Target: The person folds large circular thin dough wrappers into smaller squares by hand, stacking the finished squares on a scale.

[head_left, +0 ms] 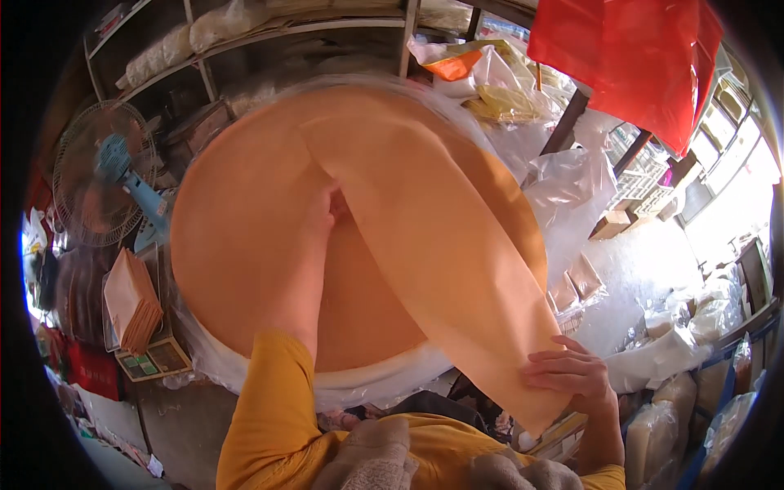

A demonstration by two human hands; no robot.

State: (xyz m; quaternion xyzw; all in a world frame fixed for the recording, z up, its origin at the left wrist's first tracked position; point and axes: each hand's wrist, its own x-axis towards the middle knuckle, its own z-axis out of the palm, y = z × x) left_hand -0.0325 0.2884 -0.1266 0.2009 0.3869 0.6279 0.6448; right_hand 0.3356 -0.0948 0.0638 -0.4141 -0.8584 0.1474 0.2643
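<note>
A broad, round stack of thin orange-tan sheets [237, 220] lies in front of me, with a pale lower edge. One thin sheet [433, 220] is drawn across it as a long folded band, running from the far side to the near right and hanging past the rim. My right hand [572, 374] grips the band's near end, its fingers on top and the thumb out of sight. Reaching over the stack, my left hand [335, 206] meets the fold near the middle; the sheet hides most of its fingers.
Clear plastic [367, 396] wraps the stack's foot. At left stand a blue fan [126, 167], a pile of folded tan pieces [135, 302] and a small scale [155, 359]. Red plastic [629, 65] hangs at upper right. Bagged goods [653, 425] lie at lower right; shelves [310, 28] line the back.
</note>
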